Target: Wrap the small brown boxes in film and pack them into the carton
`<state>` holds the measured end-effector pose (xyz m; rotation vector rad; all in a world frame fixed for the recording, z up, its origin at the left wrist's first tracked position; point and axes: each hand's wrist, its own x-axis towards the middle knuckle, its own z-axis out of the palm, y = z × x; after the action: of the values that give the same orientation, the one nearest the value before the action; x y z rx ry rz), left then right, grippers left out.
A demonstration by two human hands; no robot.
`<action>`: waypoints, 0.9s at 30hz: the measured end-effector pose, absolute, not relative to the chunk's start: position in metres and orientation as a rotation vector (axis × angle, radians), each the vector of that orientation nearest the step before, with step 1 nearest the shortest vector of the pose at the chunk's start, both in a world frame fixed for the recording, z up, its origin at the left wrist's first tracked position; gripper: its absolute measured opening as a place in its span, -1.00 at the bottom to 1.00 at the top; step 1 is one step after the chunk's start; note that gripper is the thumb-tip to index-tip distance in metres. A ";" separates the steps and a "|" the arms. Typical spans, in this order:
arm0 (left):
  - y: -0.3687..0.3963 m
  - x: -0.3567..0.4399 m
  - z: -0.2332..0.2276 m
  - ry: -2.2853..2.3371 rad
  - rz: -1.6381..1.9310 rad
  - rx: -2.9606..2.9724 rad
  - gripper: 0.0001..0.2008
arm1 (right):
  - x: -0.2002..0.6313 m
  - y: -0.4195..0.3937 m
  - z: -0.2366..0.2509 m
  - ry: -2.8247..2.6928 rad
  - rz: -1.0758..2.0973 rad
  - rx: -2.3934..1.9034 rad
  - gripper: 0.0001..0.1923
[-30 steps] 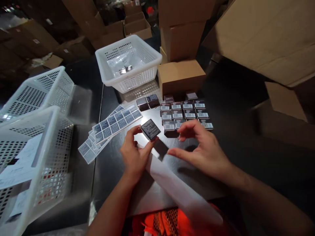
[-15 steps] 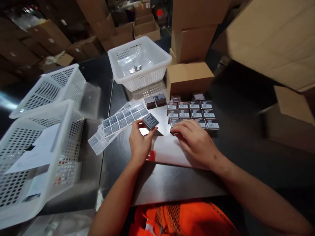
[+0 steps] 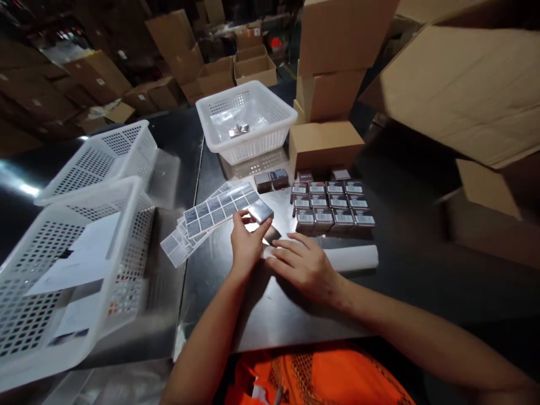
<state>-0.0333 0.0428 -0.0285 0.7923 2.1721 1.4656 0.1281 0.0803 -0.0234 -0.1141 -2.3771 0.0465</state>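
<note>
Holding a small dark box (image 3: 260,212) just above the counter (image 3: 270,315), near the middle of the frame, tilted so its shiny top is showing. Left hand (image 3: 244,245) pinching it in a fingertip grip. Right hand (image 3: 304,267) lying flat and spread on a white paper strip (image 3: 352,257), likely pinning it down. Sitting upper left of the box, sticker sheets (image 3: 213,211). Lined up to the right, more boxes in rows (image 3: 331,205). Standing farther back, a white basket (image 3: 247,121).
</note>
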 end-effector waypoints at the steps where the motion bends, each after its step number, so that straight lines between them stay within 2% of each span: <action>1: 0.043 -0.035 -0.028 2.169 1.465 0.799 -0.51 | 0.128 0.078 -0.022 -2.356 0.009 -0.089 -0.77; 4: 0.042 -0.036 -0.024 2.103 1.497 0.801 -0.49 | 0.132 0.072 -0.015 -2.298 0.149 0.054 -0.82; 8: 0.042 -0.033 -0.017 1.966 1.586 0.779 -0.40 | 0.148 0.082 0.006 -1.965 0.962 0.206 -0.88; 10: 0.043 -0.028 -0.018 1.832 1.605 0.804 -0.37 | 0.159 0.095 0.015 -1.707 1.263 0.064 -0.94; 14: 0.040 -0.011 -0.025 1.416 1.611 0.826 -0.38 | 0.174 0.122 0.019 -1.363 1.582 -0.307 -0.85; 18: 0.032 0.005 -0.033 1.257 1.482 0.853 -0.30 | 0.172 0.127 0.008 -1.285 1.694 -0.497 -0.43; 20: 0.028 0.008 -0.034 1.349 1.376 0.960 -0.24 | 0.167 0.120 0.002 -1.264 1.691 -0.563 -0.32; 22: 0.025 0.009 -0.034 1.544 1.255 1.188 -0.32 | 0.164 0.112 -0.003 -1.309 1.619 -0.633 -0.34; 24: 0.025 0.007 -0.032 1.740 1.187 1.461 -0.48 | 0.163 0.106 -0.005 -1.412 1.499 -0.667 -0.41; 27: 0.025 0.005 -0.028 1.848 1.228 1.622 -0.57 | 0.167 0.107 0.001 -1.484 1.447 -0.623 -0.59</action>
<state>0.0052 0.0254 -0.0281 1.6218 1.8483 1.2278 0.1665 0.1070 0.0010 -0.6226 -1.4839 1.4474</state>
